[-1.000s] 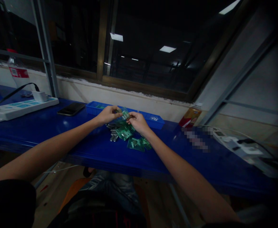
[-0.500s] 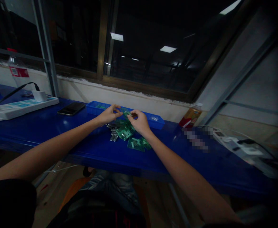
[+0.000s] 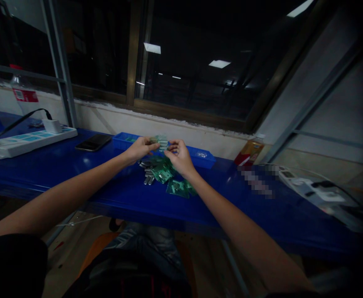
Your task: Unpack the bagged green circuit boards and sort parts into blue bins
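Between my two hands, above the pile, is a small clear green packet (image 3: 162, 143) with silvery pieces in it. My left hand (image 3: 140, 150) pinches its left side between thumb and fingers. My right hand (image 3: 181, 159) has its fingertips closed at the packet's right edge. Below them on the blue table (image 3: 113, 182) lie more green packets (image 3: 163, 170), heaped together, with another packet (image 3: 177, 188) in front. Several grey metal pieces (image 3: 148, 177) lie at the left side of the heap, partly behind my left hand.
A long blue tray (image 3: 204, 160) stands behind my hands, against the wall. To the left are a phone (image 3: 93, 142), a white power strip (image 3: 34, 141) and a bottle with a red label (image 3: 24, 94). On the right stand an amber bottle (image 3: 250, 151) and another power strip (image 3: 324, 194).
The green packet has been lifted and spread between my hands, its silvery pieces now showing. My left fingers have closed onto it; both arms stay nearly in place.
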Available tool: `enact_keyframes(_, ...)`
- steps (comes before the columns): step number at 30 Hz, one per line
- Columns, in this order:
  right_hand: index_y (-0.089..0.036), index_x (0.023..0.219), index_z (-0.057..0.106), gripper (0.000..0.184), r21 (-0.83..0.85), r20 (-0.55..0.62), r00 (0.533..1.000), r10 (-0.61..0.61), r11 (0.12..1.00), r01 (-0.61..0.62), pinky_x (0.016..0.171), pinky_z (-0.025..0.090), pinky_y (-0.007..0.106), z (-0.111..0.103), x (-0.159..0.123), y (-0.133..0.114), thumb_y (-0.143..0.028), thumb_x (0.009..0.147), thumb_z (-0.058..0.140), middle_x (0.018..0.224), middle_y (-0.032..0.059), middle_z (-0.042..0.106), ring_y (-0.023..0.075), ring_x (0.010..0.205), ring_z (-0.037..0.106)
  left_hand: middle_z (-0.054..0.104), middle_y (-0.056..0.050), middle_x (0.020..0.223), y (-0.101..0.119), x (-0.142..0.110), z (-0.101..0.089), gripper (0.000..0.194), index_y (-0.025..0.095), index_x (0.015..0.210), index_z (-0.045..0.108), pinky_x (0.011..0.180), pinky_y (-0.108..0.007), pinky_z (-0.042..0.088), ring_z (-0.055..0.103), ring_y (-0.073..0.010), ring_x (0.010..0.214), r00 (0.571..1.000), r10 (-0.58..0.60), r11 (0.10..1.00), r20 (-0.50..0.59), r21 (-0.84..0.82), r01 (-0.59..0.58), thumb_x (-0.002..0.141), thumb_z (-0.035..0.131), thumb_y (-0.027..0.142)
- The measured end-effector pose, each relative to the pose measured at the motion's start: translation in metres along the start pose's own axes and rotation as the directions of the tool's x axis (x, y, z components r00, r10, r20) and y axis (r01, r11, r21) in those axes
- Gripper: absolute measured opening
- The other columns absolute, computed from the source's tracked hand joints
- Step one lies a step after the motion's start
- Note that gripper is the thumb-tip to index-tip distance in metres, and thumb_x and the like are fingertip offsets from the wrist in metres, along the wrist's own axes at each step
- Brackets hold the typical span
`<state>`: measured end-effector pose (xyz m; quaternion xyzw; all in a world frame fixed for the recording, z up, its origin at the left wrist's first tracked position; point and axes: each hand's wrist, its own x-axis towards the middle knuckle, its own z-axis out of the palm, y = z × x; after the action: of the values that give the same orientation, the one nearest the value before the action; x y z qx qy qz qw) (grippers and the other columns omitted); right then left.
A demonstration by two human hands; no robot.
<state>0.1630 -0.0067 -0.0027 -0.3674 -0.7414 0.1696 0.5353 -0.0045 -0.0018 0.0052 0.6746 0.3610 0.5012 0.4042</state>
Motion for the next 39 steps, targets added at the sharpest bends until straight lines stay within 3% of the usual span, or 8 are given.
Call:
enact_keyframes(2,-0.019,0.093,0.048,0.031,0.122,0.035,0.992,0.124,0.984,-0.127,0.061,0.042,0.026,0.001,0.002,0.004,-0.034,0.068,0.058,0.070,-0.0018,0.052,0.0132,0.064,0.052,0.061,-0.002,0.074,-0.001,0.001,0.000,0.024,0.011,0.083,0.062,0.057,-0.022,0.039,0.052,-0.0106,0.065,0.998,0.054,0.997,0.034,0.062,-0.056,0.071,0.063,0.032)
enact_keyframes(5,-0.019,0.075,0.050,0.022,0.148,0.144,0.980,0.140,0.976,-0.161,0.058,0.040,0.025,0.000,0.004,0.007,-0.040,0.070,0.055,0.061,-0.0029,0.050,0.0122,0.059,0.050,0.062,-0.003,0.076,-0.001,0.001,0.000,0.025,0.011,0.083,0.062,0.059,-0.023,0.040,0.053,-0.0120,0.068,0.994,0.063,0.995,0.091,0.075,-0.070,0.073,0.060,0.034)
enact_keyframes(12,-0.018,0.061,0.048,0.019,0.021,0.151,0.989,0.011,1.000,-0.014,0.057,0.036,0.024,-0.006,0.005,0.001,-0.034,0.072,0.053,0.058,-0.0029,0.047,0.0110,0.058,0.045,0.061,-0.006,0.077,0.000,-0.001,0.000,0.025,0.012,0.078,0.061,0.059,-0.025,0.040,0.054,-0.0130,0.070,0.996,-0.008,0.999,0.090,-0.039,0.012,0.076,0.055,0.036)
enact_keyframes(17,-0.018,0.063,0.051,0.013,-0.163,0.159,0.987,-0.028,0.985,0.054,0.057,0.036,0.025,-0.006,0.001,-0.002,-0.027,0.072,0.050,0.059,-0.0018,0.051,0.0112,0.056,0.047,0.061,-0.003,0.078,0.005,-0.001,0.000,0.019,0.013,0.083,0.059,0.067,-0.025,0.041,0.053,-0.0121,0.073,0.987,0.159,0.970,0.022,0.183,-0.160,0.073,0.056,0.029)
enact_keyframes(22,-0.019,0.070,0.055,0.008,-0.312,0.155,0.982,-0.106,0.938,0.151,0.059,0.036,0.025,-0.004,-0.002,0.000,-0.025,0.072,0.051,0.062,-0.0003,0.055,0.0130,0.061,0.049,0.063,-0.004,0.078,0.006,-0.002,-0.004,0.018,0.013,0.081,0.060,0.069,-0.026,0.041,0.055,-0.0137,0.074,0.960,0.263,0.852,0.098,0.443,-0.279,0.074,0.052,0.027)
enact_keyframes(31,-0.019,0.075,0.058,0.007,-0.400,0.139,0.971,-0.193,0.886,0.233,0.064,0.038,0.027,-0.004,-0.005,-0.002,-0.022,0.073,0.052,0.070,0.0015,0.056,0.0150,0.068,0.051,0.063,-0.003,0.082,0.004,-0.005,-0.005,0.018,0.015,0.082,0.059,0.071,-0.027,0.042,0.056,-0.0155,0.078,0.918,0.336,0.749,0.209,0.531,-0.395,0.070,0.046,0.018)
enact_keyframes(36,-0.019,0.080,0.059,0.010,-0.419,0.086,0.970,-0.229,0.875,0.243,0.065,0.038,0.027,-0.007,-0.004,-0.005,-0.023,0.077,0.050,0.076,0.0029,0.055,0.0149,0.069,0.051,0.062,-0.005,0.084,0.002,0.002,-0.007,0.021,0.015,0.081,0.059,0.074,-0.028,0.042,0.054,-0.0163,0.081,0.946,0.323,0.852,-0.035,0.445,-0.275,0.065,0.046,0.013)
enact_keyframes(39,-0.019,0.083,0.060,0.013,-0.469,0.058,0.958,-0.282,0.839,0.276,0.065,0.038,0.028,-0.011,-0.004,-0.008,-0.024,0.080,0.049,0.078,0.0040,0.056,0.0153,0.069,0.051,0.060,-0.006,0.074,0.002,0.004,-0.010,0.021,0.014,0.077,0.058,0.062,-0.028,0.043,0.054,-0.0154,0.067,0.988,-0.016,0.981,-0.153,0.191,0.046,0.075,0.049,0.033)
